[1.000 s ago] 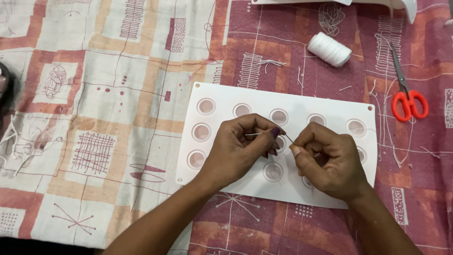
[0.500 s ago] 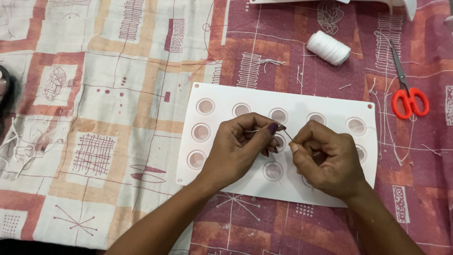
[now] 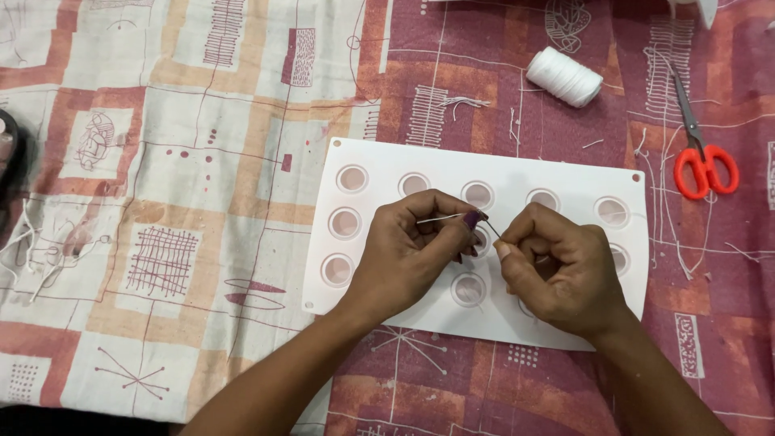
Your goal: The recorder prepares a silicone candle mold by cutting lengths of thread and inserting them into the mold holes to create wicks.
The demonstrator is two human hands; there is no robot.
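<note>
Pinched between thumb and fingertips of the left hand (image 3: 416,250): a short length of white thread (image 3: 440,218), held level, its end pointing right toward the other hand. Right hand (image 3: 561,270): fingers curled tight, thumb and forefinger closed on a thin needle (image 3: 491,228) whose tip slants up and left, meeting the thread end just right of frame centre. Both hands hover over a white mould tray (image 3: 379,161), a flat rectangular sheet with rows of round cavities, lying across the middle of the frame; whether the hands rest on it cannot be told.

Also present:
- Spool of white thread (image 3: 564,77), on its side, upper right, well apart from the hands.
- Scissors (image 3: 705,165), red handles, blades pointing toward the top edge, far right, just beside the tray's upper right corner.
- Loose thread clippings (image 3: 464,102), scattered above the tray and along the right side.
- Patterned cloth (image 3: 186,161), pale patchwork print at left, maroon print at right, underlying everything.
</note>
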